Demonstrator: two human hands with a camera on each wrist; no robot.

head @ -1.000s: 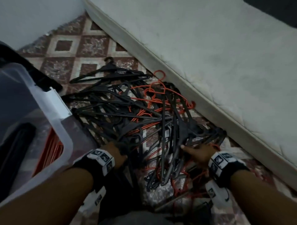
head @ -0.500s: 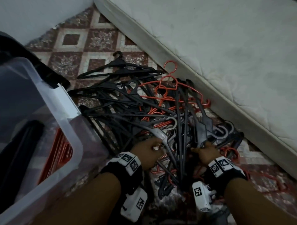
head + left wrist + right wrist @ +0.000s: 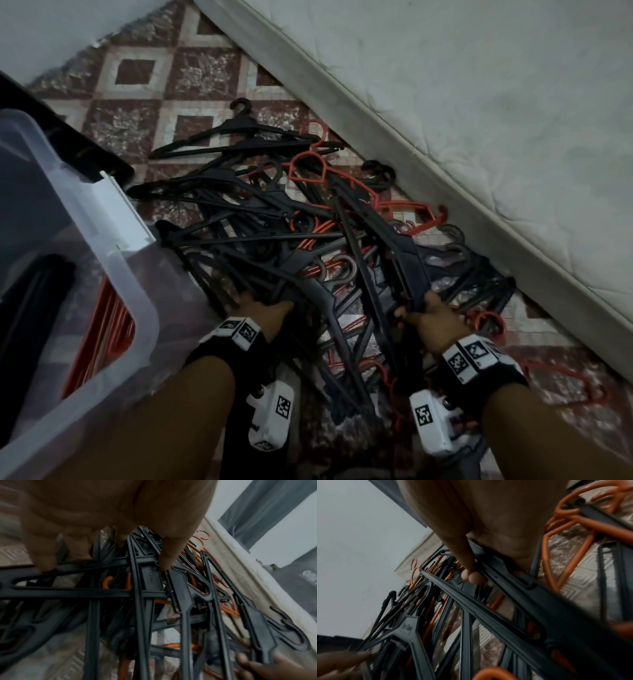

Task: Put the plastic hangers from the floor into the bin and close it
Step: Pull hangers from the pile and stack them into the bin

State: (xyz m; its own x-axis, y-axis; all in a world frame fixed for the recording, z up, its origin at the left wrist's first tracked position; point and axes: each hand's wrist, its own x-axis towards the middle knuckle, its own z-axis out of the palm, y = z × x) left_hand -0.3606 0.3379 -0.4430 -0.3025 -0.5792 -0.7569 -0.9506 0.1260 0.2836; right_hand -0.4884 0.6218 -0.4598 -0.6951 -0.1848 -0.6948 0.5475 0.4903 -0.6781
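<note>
Down on the floor, your left hand (image 3: 265, 306) and right hand (image 3: 432, 317) each clutch black bars in the hanger pile (image 3: 308, 240); lift slowly, shaking tangled hooks free before swinging to the bin (image 3: 137, 301).

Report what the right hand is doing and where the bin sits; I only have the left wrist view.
Observer: In the right wrist view, the right hand grips black hangers; its thumb and fingertips pinch one bar.
Operator: Now the bin.
Observer: In the head view, the clear bin stands open on the floor, left of the left hand.
Operator: Say what's in it.
Observer: Orange hangers show through its wall, and dark items I cannot identify.
</note>
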